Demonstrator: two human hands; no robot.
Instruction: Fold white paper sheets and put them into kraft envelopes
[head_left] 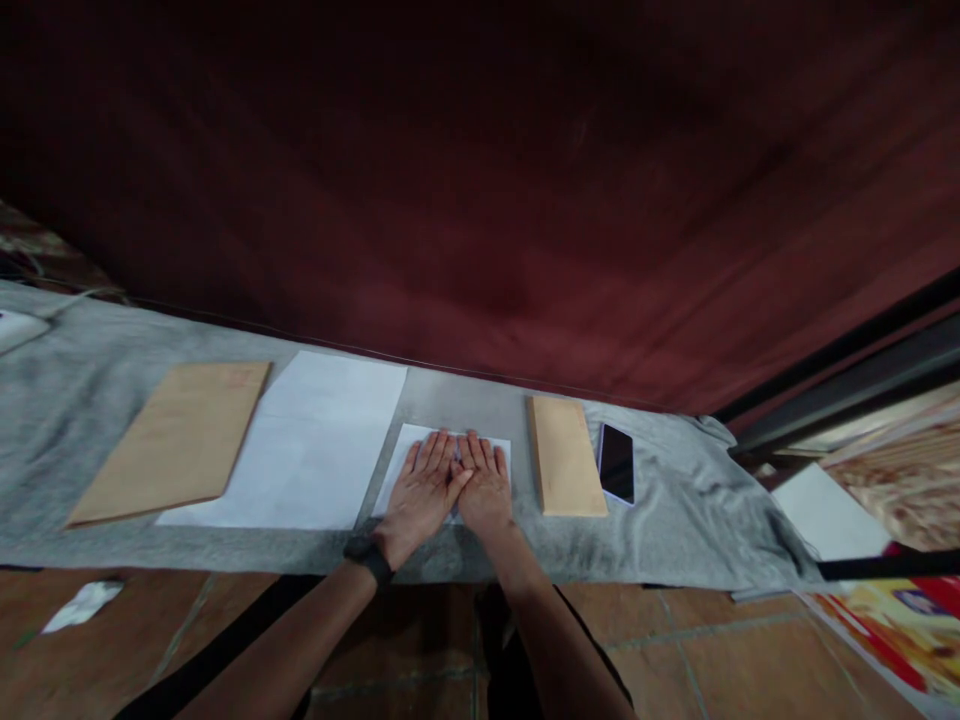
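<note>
Both palms press flat, side by side, on a small white sheet of paper (411, 434) on the grey cloth. My left hand (421, 490) has its fingers stretched forward, and a dark band circles that wrist. My right hand (484, 488) lies in the same way, fingers extended, with the thumbs meeting or crossing between the hands. Most of the paper is hidden under them. Left of my hands is a larger white sheet (322, 440), partly covered by a large brown envelope (180, 440). To the right lies a smaller brown block-like stack or packet (570, 455).
A phone (617, 462) lies right of the brown packet. Grey cloth (675, 510) covers the narrow table. A dark red curtain (480, 200) hangs behind it. A white object (19, 328) with a cable sits at far left. Crumpled white paper (84, 605) is on the tiled floor.
</note>
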